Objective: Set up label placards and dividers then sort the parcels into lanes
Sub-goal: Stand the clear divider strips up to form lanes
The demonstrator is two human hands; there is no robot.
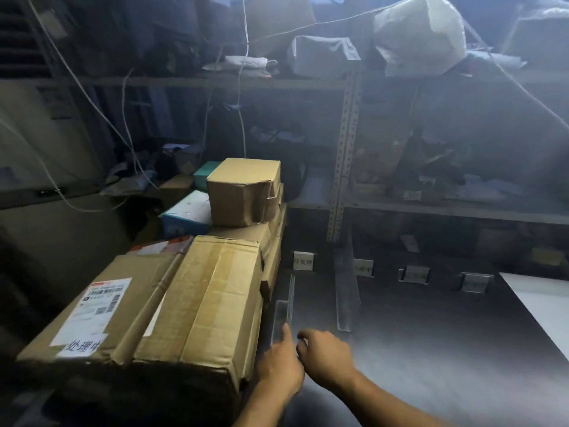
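Observation:
A clear plastic divider (282,315) stands on the dark table (431,349), right beside the stack of parcels. My left hand (280,362) touches its near end with a straight finger. My right hand (326,355) hovers just right of that end with curled fingers; whether it pinches the divider is unclear. A second clear divider (346,291) stands further right. Several small label placards stand in a row at the back, the leftmost (303,260) and the rightmost (475,282). Cardboard parcels fill the left side: a large taped box (212,303), a labelled box (101,309), and a small box (243,192) on top.
A white sheet (535,300) lies at the table's right edge. Metal shelving with a perforated post (345,149) rises behind the table, loaded with bags and clutter. Cables hang down at the left. A blue and white carton (184,217) sits behind the parcels.

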